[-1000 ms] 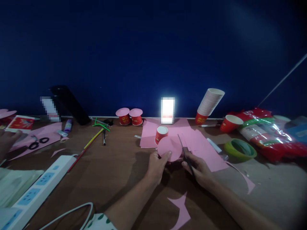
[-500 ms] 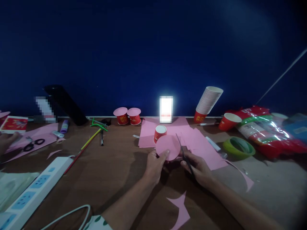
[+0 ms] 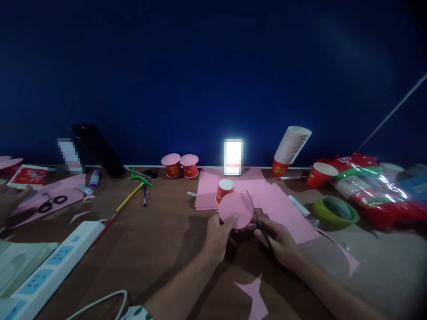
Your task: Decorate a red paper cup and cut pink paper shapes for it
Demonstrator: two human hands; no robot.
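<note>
Between the thumb and fingers of my left hand point(image 3: 218, 235) is a round disc of pink paper point(image 3: 236, 209). My right hand point(image 3: 278, 238) is closed around a pair of dark scissors point(image 3: 263, 229). Their blades point up and away, close along the disc's right edge; whether they touch the paper I cannot tell. Just behind the disc, a red paper cup point(image 3: 225, 190) with a white top stands on pink paper sheets point(image 3: 208, 191). A jagged pink offcut point(image 3: 255, 298) lies on the table below my hands.
Two red cups point(image 3: 190, 170) topped with pink discs stand at the back. Right are a tilted cup stack point(image 3: 292, 146), green tape point(image 3: 335, 211) and a red plastic package point(image 3: 370, 191). Left, a power strip point(image 3: 56, 262), black-handled scissors point(image 3: 51, 203) and another person's hand point(image 3: 11, 198).
The whole view has shifted slightly down and right. My hands keep the same hold on disc and scissors. At far left, the other person's hand has shifted slightly beside the red-and-white item.
</note>
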